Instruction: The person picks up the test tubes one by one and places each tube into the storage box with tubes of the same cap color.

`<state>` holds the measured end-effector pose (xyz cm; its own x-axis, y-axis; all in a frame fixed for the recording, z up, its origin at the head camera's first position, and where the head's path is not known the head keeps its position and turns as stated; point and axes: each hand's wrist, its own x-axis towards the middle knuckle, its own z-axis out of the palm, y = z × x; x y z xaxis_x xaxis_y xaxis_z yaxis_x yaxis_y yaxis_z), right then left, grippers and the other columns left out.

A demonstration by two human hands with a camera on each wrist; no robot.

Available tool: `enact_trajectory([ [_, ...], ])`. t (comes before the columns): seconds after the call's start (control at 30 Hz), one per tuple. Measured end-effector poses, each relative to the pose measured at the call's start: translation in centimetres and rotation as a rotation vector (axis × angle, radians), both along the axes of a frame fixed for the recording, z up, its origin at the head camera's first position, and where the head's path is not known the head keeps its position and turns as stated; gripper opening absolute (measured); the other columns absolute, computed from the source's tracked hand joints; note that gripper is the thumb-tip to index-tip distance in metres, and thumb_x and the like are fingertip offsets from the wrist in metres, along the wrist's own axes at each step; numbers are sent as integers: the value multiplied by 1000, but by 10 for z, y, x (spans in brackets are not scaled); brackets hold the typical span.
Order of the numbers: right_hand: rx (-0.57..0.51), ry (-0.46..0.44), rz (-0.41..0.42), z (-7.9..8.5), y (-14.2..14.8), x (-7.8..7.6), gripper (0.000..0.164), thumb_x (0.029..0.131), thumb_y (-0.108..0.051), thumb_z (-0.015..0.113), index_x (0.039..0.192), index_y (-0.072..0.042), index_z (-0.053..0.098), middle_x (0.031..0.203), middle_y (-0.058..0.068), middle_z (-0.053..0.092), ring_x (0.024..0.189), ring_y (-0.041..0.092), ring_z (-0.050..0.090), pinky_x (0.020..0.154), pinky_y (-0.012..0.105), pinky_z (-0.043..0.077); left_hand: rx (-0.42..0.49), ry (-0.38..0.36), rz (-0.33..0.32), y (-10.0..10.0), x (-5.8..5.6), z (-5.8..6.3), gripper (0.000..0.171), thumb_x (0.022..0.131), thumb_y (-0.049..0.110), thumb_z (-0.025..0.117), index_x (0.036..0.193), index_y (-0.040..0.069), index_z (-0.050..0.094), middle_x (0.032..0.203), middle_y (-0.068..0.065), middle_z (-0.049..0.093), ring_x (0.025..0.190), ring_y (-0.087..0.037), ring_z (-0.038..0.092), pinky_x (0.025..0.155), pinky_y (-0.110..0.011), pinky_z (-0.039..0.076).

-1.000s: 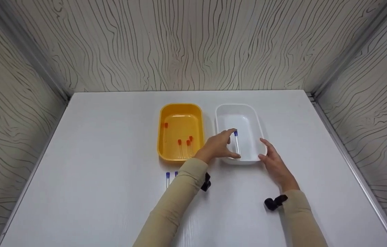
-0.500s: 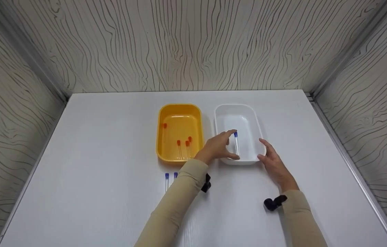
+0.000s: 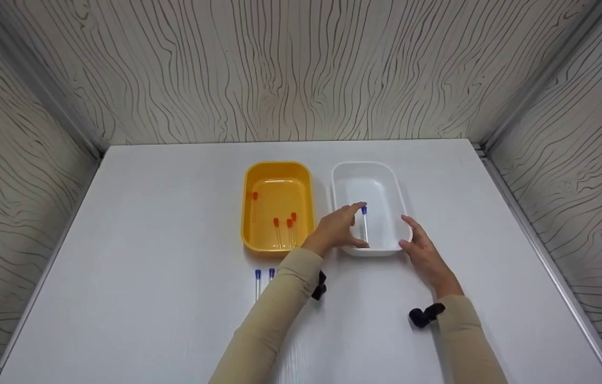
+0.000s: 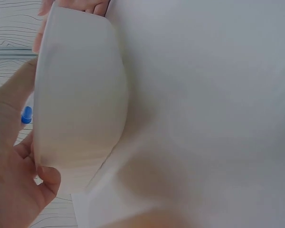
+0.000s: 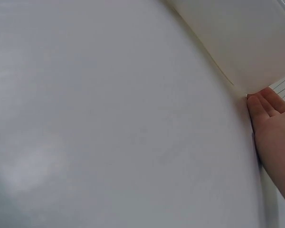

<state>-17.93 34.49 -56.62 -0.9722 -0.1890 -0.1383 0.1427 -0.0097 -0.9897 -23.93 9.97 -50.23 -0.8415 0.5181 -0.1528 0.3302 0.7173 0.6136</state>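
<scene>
My left hand (image 3: pixel 335 229) reaches over the near left part of a white plastic tray (image 3: pixel 371 188). Between its index finger and thumb it pinches a clear tube with a blue cap (image 3: pixel 365 226), end to end. The cap (image 4: pixel 26 115) points away from me; whether the tube touches the tray floor, I cannot tell. My right hand (image 3: pixel 428 258) grips the tray's near right corner, thumb at the front and fingers along the side. In the right wrist view, fingertips (image 5: pixel 259 107) meet the tray's outer wall (image 5: pixel 242 42).
A yellow tray (image 3: pixel 278 188) stands just left of the white one, with several red-capped tubes (image 3: pixel 278 234) in it. Nearer to me, blue-capped tubes (image 3: pixel 258 285) lie on the white table (image 3: pixel 157 240), partly hidden by my left sleeve. Wood-patterned walls (image 3: pixel 285 69) enclose the table.
Both hands keep their hold with almost no motion. The whole head view has drifted slightly, so everything sits a little further left.
</scene>
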Motion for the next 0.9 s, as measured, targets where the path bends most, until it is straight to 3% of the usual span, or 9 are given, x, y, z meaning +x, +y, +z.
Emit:
enact_trajectory([
  [0.13, -69, -14, 8, 0, 0, 0, 68, 98, -3, 47, 154, -16, 11, 162, 2, -22, 151, 22, -21, 122, 48, -7, 2, 17, -6, -1, 0, -1, 94, 72, 40, 83, 149, 30, 30, 116, -1, 63, 95, -14, 57, 95, -24, 51],
  [0.27, -61, -20, 13, 0, 0, -1, 69, 98, -4, 47, 155, -17, 10, 163, 2, -22, 151, 23, -20, 123, 48, -6, 21, 19, -8, -2, 0, -1, 93, 72, 39, 83, 149, 30, 32, 117, -2, 63, 96, -13, 56, 96, -25, 50],
  [0.6, -52, -26, 20, 2, 2, 0, 68, 99, -5, 46, 155, -19, 10, 163, 1, -19, 152, 25, -17, 122, 49, -4, 121, 2, -31, -8, 0, -1, 90, 71, 39, 84, 147, 28, 36, 110, -7, 60, 88, -14, 49, 79, -20, 44],
  [0.9, -53, -25, 18, 1, 0, 0, 68, 99, -6, 47, 155, -21, 11, 163, 1, -20, 152, 24, -16, 122, 50, -4, 141, 2, -31, -15, 5, 4, 78, 77, 38, 80, 144, 28, 41, 112, -8, 61, 89, -14, 49, 88, -24, 44],
])
